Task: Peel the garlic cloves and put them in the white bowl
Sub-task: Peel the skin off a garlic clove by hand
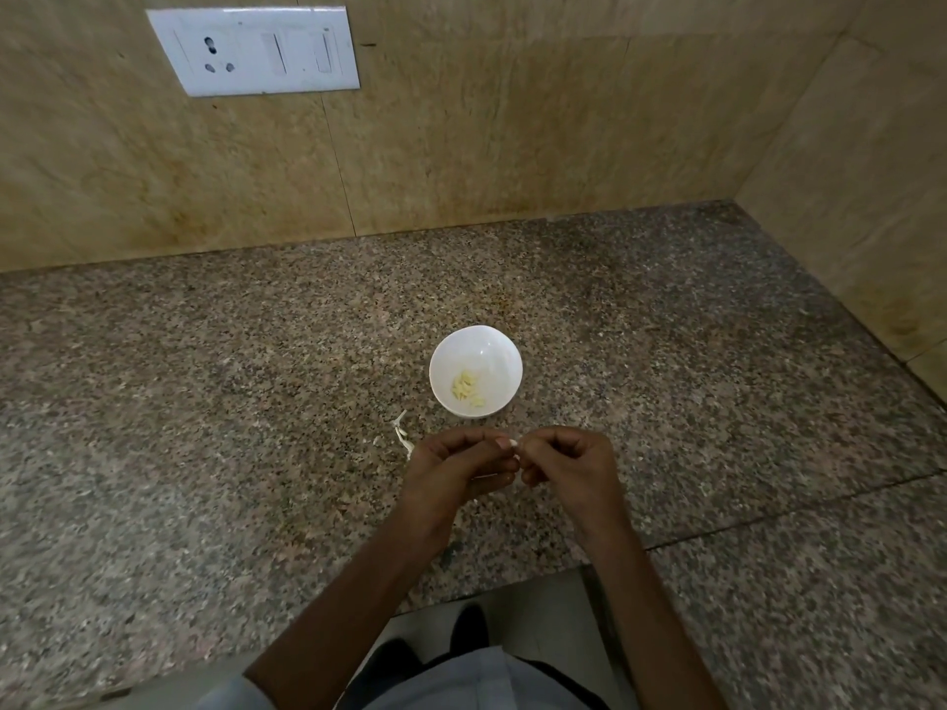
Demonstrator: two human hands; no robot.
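A small white bowl (492, 351) stands on the speckled granite counter, holding several peeled pale-yellow garlic cloves (467, 387). Just in front of it, my left hand (451, 468) and my right hand (569, 463) meet fingertip to fingertip above the counter. Both pinch a small whitish garlic clove (516, 449) between them; only a sliver of it shows. Loose white garlic skins (401, 433) lie on the counter left of my left hand.
The granite counter (230, 402) runs to a beige tiled wall behind and on the right. A white switch and socket plate (253, 51) sits on the back wall. The counter's front edge (487, 586) is notched near my body.
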